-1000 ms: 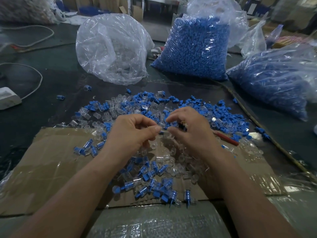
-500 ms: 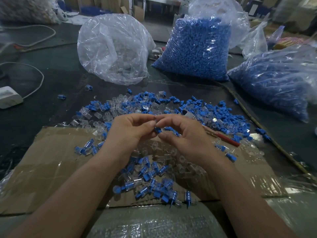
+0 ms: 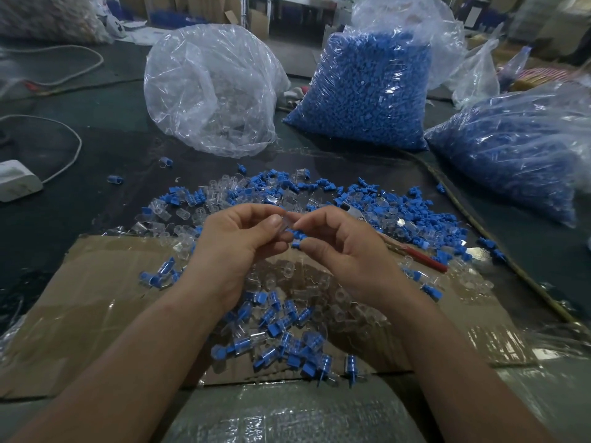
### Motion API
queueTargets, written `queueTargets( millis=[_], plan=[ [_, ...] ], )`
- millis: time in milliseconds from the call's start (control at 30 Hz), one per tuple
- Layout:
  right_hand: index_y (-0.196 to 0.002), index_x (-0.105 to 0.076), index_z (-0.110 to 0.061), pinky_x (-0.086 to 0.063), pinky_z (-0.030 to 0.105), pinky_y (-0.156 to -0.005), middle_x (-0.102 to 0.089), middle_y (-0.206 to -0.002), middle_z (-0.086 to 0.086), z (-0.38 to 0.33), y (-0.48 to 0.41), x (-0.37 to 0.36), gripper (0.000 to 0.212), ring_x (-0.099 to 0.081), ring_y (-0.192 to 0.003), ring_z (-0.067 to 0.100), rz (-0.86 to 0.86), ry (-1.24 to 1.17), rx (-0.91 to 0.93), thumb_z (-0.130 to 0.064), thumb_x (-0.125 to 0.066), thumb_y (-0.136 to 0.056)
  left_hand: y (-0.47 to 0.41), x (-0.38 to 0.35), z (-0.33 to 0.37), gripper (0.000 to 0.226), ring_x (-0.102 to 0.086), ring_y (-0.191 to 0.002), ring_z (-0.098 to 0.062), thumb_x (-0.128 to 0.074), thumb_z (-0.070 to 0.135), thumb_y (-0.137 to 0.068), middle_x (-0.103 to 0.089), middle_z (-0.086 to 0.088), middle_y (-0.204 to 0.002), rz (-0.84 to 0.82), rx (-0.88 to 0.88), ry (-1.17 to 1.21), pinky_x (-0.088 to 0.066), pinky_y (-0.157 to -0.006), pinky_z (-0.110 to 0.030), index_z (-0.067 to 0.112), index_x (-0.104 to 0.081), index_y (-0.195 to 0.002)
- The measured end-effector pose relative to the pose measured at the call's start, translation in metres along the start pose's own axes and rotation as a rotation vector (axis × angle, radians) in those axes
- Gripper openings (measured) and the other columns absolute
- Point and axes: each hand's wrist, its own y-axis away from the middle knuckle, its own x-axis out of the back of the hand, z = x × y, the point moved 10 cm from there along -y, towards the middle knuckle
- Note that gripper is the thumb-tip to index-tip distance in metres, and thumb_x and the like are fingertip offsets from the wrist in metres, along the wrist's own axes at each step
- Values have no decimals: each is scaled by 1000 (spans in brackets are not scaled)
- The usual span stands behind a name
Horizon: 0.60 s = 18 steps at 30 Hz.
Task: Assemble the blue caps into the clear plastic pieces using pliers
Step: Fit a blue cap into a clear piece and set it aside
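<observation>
My left hand (image 3: 236,241) pinches a clear plastic piece (image 3: 285,222) between thumb and fingers. My right hand (image 3: 345,247) pinches a blue cap (image 3: 297,238) right beside it, the two parts meeting between my fingertips. Both hands hover above a scattered pile of loose blue caps and clear pieces (image 3: 399,212) on the dark table. A heap of assembled pieces (image 3: 281,340) lies on the cardboard sheet (image 3: 96,298) below my wrists. Red-handled pliers (image 3: 415,254) lie on the pile to the right of my right hand, partly hidden by it.
A clear bag of clear pieces (image 3: 211,91) stands at the back. Two bags of blue caps (image 3: 367,91) (image 3: 518,148) stand at the back right. A white power adapter (image 3: 16,183) with its cable lies at the left. A cord (image 3: 479,225) runs along the right.
Both hands have lifted off the pile and drawn a little toward me. The left now holds a clear piece against the right hand's blue cap.
</observation>
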Motion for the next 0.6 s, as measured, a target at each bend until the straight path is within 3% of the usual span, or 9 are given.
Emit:
queueTargets(
  millis=[167, 333, 400, 500, 600],
  plan=[
    [-89, -55, -30, -49, 16, -79, -62, -103, -10, 2, -1, 5, 27, -61, -97, 3, 19, -58, -8, -4, -59, -84, -1, 6, 4, 22, -63, -62, -5, -53, -5, -85, -68, 3, -65, 45, -31, -54, -50, -58, -14, 12, -67, -82],
    [-90, -57, -28, -49, 15, -70, -65, -95, 2, -3, 0, 11, 23, -63, -87, 9, 52, -67, 11, -5, -57, -85, 1, 0, 7, 26, -62, -71, -7, -57, -6, -81, -68, 1, -77, 2, -41, -110, -50, -61, -13, 17, -69, -82],
    [-89, -57, -29, -52, 19, -73, -65, -92, 0, -3, 0, 14, 23, -64, -85, 11, 69, -49, 11, -6, -57, -86, 3, -6, 7, 23, -62, -65, -5, -58, -6, -80, -68, 4, -69, -35, -36, -116, -50, -58, -13, 14, -68, -83],
    [-84, -58, -27, -48, 13, -66, -62, -79, -9, -4, 0, 16, 23, -61, -74, -1, 83, -56, 8, -6, -65, -78, 5, -11, 6, 17, -63, -59, -4, -57, -6, -80, -68, 5, -63, -81, -16, -94, -50, -54, -15, 9, -65, -84],
    [-77, -57, -25, -48, 12, -62, -60, -73, -9, -6, 2, 22, 26, -59, -67, -2, 131, -32, 13, -8, -74, -67, 6, -15, 5, 18, -64, -60, -6, -56, -6, -80, -68, 3, -64, -120, -2, -84, -50, -54, -15, 9, -66, -82]
  ],
)
